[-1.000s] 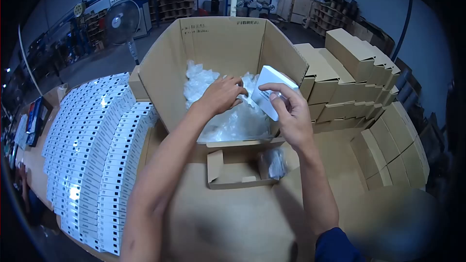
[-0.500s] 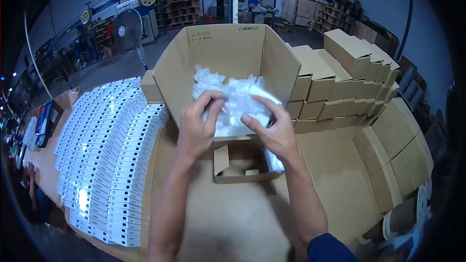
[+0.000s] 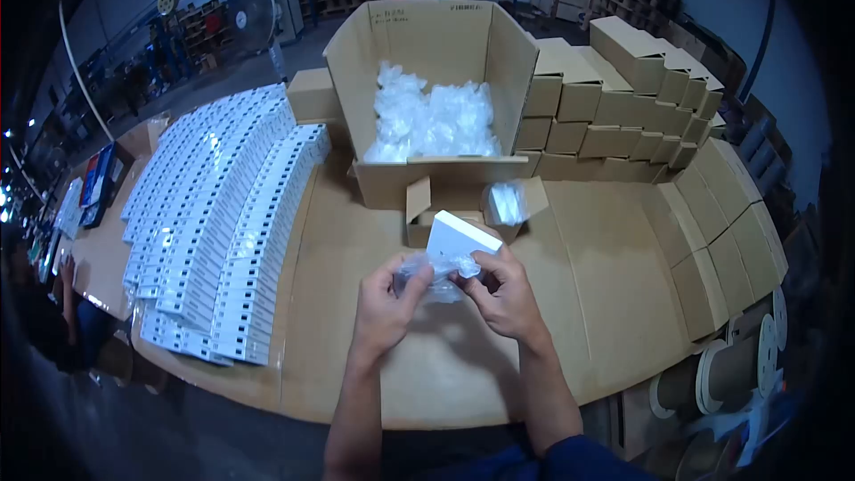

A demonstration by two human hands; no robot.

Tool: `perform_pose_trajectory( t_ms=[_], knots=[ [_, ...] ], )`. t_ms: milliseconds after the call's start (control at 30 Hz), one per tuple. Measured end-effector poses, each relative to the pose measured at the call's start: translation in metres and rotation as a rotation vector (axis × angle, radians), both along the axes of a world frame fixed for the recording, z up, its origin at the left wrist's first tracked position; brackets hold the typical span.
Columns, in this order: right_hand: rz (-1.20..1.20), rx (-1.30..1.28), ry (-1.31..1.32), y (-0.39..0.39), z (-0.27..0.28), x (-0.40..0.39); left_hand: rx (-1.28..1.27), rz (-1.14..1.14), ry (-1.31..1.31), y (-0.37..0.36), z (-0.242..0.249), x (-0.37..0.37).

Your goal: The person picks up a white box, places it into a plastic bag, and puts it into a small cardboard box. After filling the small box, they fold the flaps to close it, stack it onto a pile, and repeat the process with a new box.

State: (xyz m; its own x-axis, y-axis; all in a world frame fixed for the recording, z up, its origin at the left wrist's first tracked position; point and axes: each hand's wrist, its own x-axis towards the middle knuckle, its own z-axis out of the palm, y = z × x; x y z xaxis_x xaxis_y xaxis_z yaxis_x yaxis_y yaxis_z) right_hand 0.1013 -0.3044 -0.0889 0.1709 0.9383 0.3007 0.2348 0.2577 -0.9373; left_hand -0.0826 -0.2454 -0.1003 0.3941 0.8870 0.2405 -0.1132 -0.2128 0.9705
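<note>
In front of me, over the table, both hands work at a clear plastic bag (image 3: 440,273) around the lower end of a flat white box (image 3: 459,236). My left hand (image 3: 389,301) pinches the bag on the left. My right hand (image 3: 508,296) is closed on the gathered plastic at the right, fingers against the box's lower edge. The white box is tilted, its upper part outside the bunched plastic. Just beyond stands an open small brown carton (image 3: 419,233), holding a plastic-wrapped white item (image 3: 506,204) at its right end.
A large open carton (image 3: 435,31) full of clear plastic bags (image 3: 436,120) stands behind. Tight rows of white boxes (image 3: 227,214) cover the left. Brown cartons (image 3: 614,111) are stacked at the right. A person's hand (image 3: 67,272) shows at far left.
My hands have come back from the large carton toward me, with the plastic bag and white box now low in front of the small carton. The view has tilted downward.
</note>
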Motion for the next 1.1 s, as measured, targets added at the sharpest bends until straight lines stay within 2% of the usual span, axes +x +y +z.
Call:
perform_pose_trajectory(
  t_ms=[33,67,133,167,233,300,400,467,667,767,833,900,1000,1100],
  knots=[
    [0.016,0.012,-0.039,-0.008,-0.003,0.000,-0.085,-0.023,0.076,-0.005,0.000,-0.004],
    [0.029,0.033,-0.083,-0.014,-0.007,0.001,-0.031,0.010,-0.066,-0.009,-0.004,0.001],
    [-0.009,0.114,-0.155,-0.024,-0.014,-0.003,-0.111,0.047,-0.237,-0.021,-0.010,0.005],
    [-0.019,0.060,-0.154,-0.030,-0.017,-0.003,-0.147,0.065,-0.322,-0.025,-0.014,0.006],
    [-0.036,-0.057,-0.147,-0.042,-0.025,-0.003,-0.066,0.167,-0.343,-0.029,-0.017,0.008],
    [-0.040,-0.013,-0.099,-0.051,-0.037,-0.005,-0.053,0.210,-0.370,-0.034,-0.017,0.006],
    [-0.038,-0.102,-0.005,-0.064,-0.050,-0.004,0.114,0.342,-0.302,-0.039,-0.023,0.008],
    [-0.073,-0.161,0.023,-0.069,-0.061,-0.002,0.107,0.344,-0.313,-0.044,-0.028,0.009],
    [0.052,-0.062,-0.106,-0.083,-0.065,0.011,0.110,0.364,-0.262,-0.043,-0.039,0.005],
    [0.000,-0.114,-0.068,-0.090,-0.062,0.011,0.074,0.327,-0.245,-0.047,-0.043,0.003],
    [-0.106,-0.044,-0.074,-0.083,-0.059,0.001,0.046,0.291,-0.240,-0.050,-0.045,0.004],
    [-0.128,-0.067,-0.012,-0.077,-0.060,-0.003,0.007,0.256,-0.227,-0.054,-0.047,0.006],
    [-0.060,-0.272,0.190,-0.068,-0.066,0.006,-0.009,0.215,-0.248,-0.055,-0.055,0.007],
    [-0.113,-0.269,0.657,-0.062,-0.068,0.010,-0.021,0.294,-0.245,-0.057,-0.056,0.004]
  ],
)
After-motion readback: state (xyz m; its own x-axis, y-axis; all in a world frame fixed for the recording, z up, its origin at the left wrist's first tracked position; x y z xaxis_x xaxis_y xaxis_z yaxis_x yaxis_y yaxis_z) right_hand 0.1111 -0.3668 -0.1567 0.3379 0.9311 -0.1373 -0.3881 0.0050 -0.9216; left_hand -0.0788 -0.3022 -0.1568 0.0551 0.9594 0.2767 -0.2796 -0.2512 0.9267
